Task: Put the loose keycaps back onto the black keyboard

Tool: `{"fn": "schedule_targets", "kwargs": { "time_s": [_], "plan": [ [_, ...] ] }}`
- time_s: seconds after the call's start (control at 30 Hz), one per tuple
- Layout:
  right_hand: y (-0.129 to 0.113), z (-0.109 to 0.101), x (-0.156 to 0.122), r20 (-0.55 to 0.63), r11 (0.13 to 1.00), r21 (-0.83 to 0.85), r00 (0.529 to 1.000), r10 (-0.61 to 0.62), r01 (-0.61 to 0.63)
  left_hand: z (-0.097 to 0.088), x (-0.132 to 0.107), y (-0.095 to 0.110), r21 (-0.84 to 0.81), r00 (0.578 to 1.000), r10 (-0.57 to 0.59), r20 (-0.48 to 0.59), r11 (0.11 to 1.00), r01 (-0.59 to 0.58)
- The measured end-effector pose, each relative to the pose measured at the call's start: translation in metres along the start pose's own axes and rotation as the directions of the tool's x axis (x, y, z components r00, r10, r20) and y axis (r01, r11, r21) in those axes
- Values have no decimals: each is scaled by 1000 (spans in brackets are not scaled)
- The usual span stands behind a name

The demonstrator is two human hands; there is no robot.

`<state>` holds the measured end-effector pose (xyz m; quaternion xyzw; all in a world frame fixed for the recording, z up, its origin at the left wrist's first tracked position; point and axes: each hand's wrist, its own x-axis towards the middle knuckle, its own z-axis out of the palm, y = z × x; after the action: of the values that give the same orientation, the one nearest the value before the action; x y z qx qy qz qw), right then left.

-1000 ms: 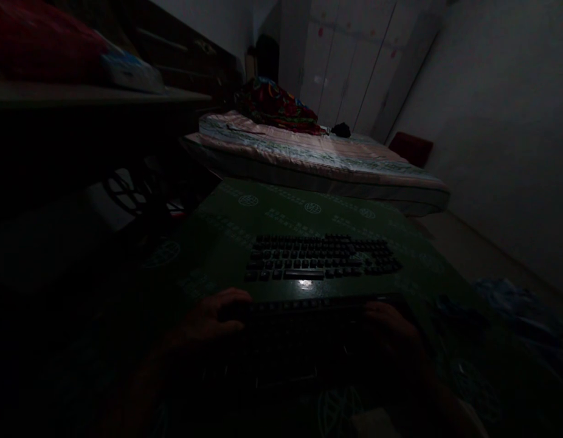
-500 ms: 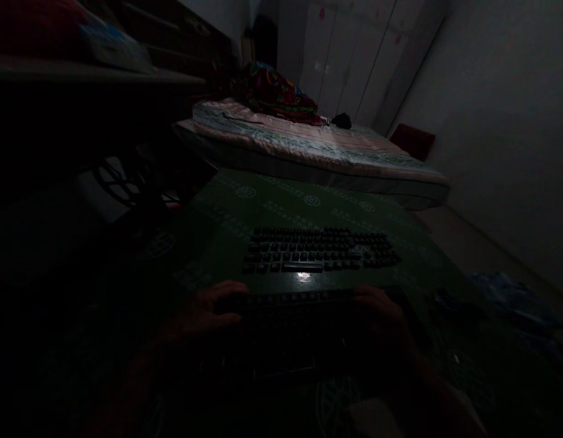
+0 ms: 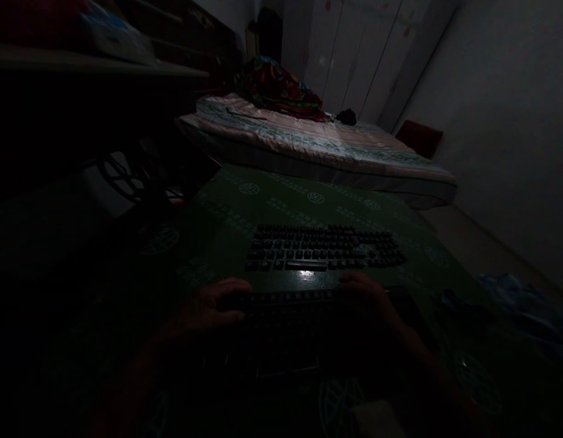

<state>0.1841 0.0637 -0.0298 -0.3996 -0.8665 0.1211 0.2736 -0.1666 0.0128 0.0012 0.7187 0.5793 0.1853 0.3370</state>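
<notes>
Head view is showing a very dark room, with the person's two hands working at the near edge of the table [image 3: 309, 201], which is wearing a green printed cover. Between the hands a dark flat rectangular keyboard [image 3: 286, 328] is lying lengthwise along that near edge, its far row of keys just catching the light. The left hand [image 3: 208, 307] is sitting at the keyboard's left end, fingers curled together over the top and thumb tucking in from the side, so it is clasping that end. The right hand [image 3: 368, 298] is resting on the far right part of the same keyboard with its fingers bent downward; whether it is gripping or only pressing is too dark to tell.

Just beyond the hands, toward the middle of the table, a second black keyboard with raised keys [image 3: 324, 248] is lying flat, parallel to the first and apart from it, with a small glint between them. Past the far edge of the table a bed with a pale striped cover [image 3: 318, 143] is carrying a red patterned cloth bundle [image 3: 281, 91].
</notes>
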Motion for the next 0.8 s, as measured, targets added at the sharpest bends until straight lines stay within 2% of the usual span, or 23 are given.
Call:
{"fn": "schedule_targets", "kwargs": {
  "time_s": [0.23,0.47,0.63,0.8],
  "plan": [
    [4,-7,8,132,990,106,988,78,-92,0,1,-2,6,1000,8,17,1000,-8],
    [-2,-14,19,265,956,184,948,177,-230,0,0,0,-1,1000,29,2,1000,-29],
    [-7,-22,29,360,946,161,909,210,-282,0,0,1,8,1000,1,6,1000,-1],
    [-16,-29,38,407,964,66,889,208,-256,0,-1,1,-1,1000,-4,1,1000,4]
  ]
}}
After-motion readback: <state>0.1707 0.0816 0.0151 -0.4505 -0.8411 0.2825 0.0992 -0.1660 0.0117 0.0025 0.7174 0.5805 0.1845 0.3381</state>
